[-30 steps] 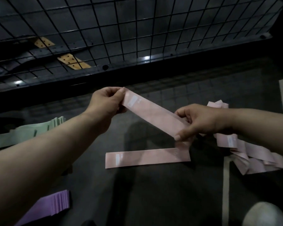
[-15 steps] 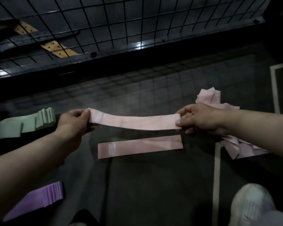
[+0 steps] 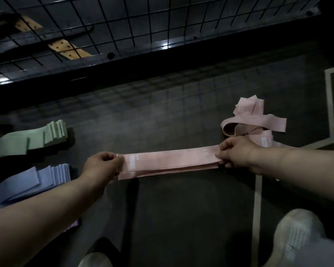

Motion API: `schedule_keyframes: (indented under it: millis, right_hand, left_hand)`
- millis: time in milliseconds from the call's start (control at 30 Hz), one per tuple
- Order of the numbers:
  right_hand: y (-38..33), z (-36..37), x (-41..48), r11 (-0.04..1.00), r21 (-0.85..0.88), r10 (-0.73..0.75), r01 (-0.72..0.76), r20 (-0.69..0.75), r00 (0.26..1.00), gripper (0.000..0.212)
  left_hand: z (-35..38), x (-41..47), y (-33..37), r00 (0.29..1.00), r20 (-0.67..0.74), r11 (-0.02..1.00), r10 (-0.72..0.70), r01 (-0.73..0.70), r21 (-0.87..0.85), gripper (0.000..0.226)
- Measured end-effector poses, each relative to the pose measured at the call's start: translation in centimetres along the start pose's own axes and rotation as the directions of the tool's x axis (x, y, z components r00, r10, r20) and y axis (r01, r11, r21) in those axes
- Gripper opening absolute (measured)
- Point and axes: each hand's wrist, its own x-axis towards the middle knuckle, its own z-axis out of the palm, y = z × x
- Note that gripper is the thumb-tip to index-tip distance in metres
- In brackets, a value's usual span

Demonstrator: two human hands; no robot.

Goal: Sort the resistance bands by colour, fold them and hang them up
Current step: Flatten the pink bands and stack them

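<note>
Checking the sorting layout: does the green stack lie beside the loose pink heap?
No, the green stack lies at the left by the blue stack, while the loose pink heap lies behind the right hand.

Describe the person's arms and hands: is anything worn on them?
Both the left grip and the right grip are bare hands: no gloves, no ring visible. The left forearm and right forearm are bare too; no sleeve, watch or bracelet shows in the dim light.
</note>
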Motion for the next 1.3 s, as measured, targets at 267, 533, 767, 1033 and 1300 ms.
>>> schedule_keyframes:
  millis: [267, 533, 767, 1033, 1300]
  right_hand:
    - [1.5, 1.9, 0.8, 0.986, -0.157, -0.071, 0.064, -0.04, 0.997, 0.02]
    - [1.6, 1.5, 0.9, 0.733, -0.628, -0.331, 0.261, 0.006, 0.944, 0.053]
    - [1.3, 1.3, 0.4, 0.266, -0.83, -0.444, 0.49, 0.346, 0.827, 0.071]
    - [1.9, 1.5, 0.9, 0.252, -0.823, -0.474, 0.509, 0.353, 0.806, 0.049]
    - [2.2, 1.5, 1.1, 0.2, -0.831, -0.485, 0.52, 0.377, 0.789, 0.059]
  left_hand:
    - [0.1, 1.0, -1.6, 1.0, -0.026, 0.992, -0.014, 0.017, 0.125, 0.013]
    - [-0.4, 1.0, -2.1, 0.952, 0.043, 0.709, 0.304, -0.256, 0.657, 0.032]
    - [-1.3, 0.8, -2.1, 0.819, 0.456, 0.183, 0.348, -0.536, 0.824, 0.074]
    - [-1.7, 1.2, -2.3, 0.762, 0.506, 0.206, 0.405, -0.615, 0.761, 0.059]
    - [-1.9, 1.6, -3.9, 0.723, 0.477, 0.274, 0.5, -0.654, 0.705, 0.062]
